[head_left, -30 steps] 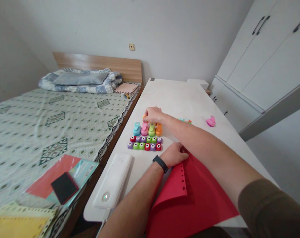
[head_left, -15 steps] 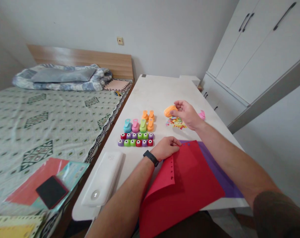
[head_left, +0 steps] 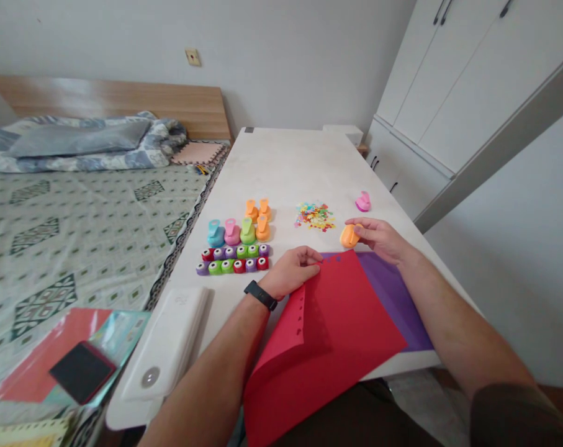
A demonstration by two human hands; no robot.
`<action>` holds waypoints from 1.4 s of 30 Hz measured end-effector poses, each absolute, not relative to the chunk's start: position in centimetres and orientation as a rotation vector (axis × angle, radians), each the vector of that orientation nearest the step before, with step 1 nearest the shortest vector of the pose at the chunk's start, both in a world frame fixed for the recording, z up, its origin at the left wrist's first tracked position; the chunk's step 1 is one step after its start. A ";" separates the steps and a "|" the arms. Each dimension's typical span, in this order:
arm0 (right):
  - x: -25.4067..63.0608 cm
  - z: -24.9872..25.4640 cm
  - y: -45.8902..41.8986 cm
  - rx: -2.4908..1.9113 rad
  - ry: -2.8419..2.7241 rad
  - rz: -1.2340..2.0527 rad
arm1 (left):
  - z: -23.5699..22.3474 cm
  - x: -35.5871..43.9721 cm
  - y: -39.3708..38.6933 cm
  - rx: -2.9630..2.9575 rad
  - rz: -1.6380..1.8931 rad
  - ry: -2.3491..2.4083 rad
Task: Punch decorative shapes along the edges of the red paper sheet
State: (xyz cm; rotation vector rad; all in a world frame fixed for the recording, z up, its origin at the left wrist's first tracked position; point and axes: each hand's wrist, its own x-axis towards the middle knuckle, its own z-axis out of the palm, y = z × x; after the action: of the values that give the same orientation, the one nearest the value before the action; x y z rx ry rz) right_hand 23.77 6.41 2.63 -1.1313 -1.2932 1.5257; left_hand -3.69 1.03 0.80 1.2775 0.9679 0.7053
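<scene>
My left hand (head_left: 296,270) pinches the top left part of a red sheet of paper (head_left: 351,323). That sheet has a folded-over left side with a row of punched holes, and small cut-outs along its top edge. Beneath it on the right lies a purple sheet (head_left: 397,298). Between the fingers of my right hand (head_left: 382,239) is an orange craft punch (head_left: 351,236), just above the red sheet's top right corner. Behind the paper is a scatter of colourful paper confetti (head_left: 315,216). A pink craft punch (head_left: 363,202) stands farther right.
Left of the confetti, several larger punches (head_left: 231,232) stand in rows behind several small ones (head_left: 227,266). A long white device (head_left: 167,341) lies at the table's left front. The bed (head_left: 99,248) holds plastic-wrapped paper and a dark flat object (head_left: 82,371).
My right hand has brought the orange punch from over the confetti down and right, near the red sheet's top edge. The punch is turned. My left hand keeps its grip; the view has shifted.
</scene>
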 end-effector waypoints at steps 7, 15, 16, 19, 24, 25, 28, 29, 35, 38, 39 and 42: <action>23.9 2.2 6.0 -1.114 -1.307 1.645 | 1.1 -3.8 1.0 1.255 0.714 0.976; 23.4 2.4 5.6 -1.095 -1.395 1.722 | 1.1 -3.8 1.0 1.273 0.712 0.973; 23.3 2.4 5.5 -1.091 -1.400 1.731 | 1.2 -3.8 1.0 1.274 0.712 0.976; 23.2 2.4 5.5 -1.083 -1.398 1.763 | 1.2 -3.8 1.0 1.278 0.713 0.974; 23.4 2.4 5.5 -1.073 -1.389 1.795 | 1.2 -3.8 0.9 1.287 0.704 0.973; 23.4 2.4 5.5 -1.070 -1.391 1.798 | 1.2 -3.8 0.9 1.291 0.701 0.975; 23.4 2.5 5.4 -1.060 -1.399 1.804 | 1.2 -3.8 0.9 1.287 0.695 0.973; 23.3 2.5 5.4 -1.061 -1.400 1.804 | 1.2 -3.8 0.8 1.282 0.693 0.971; 22.9 2.7 5.2 -1.079 -1.401 1.787 | 1.3 -3.7 0.8 1.280 0.688 0.985; 23.0 2.6 5.1 -1.085 -1.403 1.787 | 1.2 -3.8 0.8 1.294 0.688 0.983; 23.0 2.6 5.1 -1.088 -1.404 1.785 | 1.1 -3.8 0.8 1.299 0.686 0.980; 23.0 2.5 5.2 -1.096 -1.404 1.781 | 1.1 -3.8 0.8 1.307 0.684 0.978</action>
State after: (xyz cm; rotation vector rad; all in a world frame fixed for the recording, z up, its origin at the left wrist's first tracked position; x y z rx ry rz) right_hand 23.02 5.17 2.54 -1.0959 -1.4045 1.7810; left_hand -3.82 0.77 1.07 1.3071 0.9780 0.6835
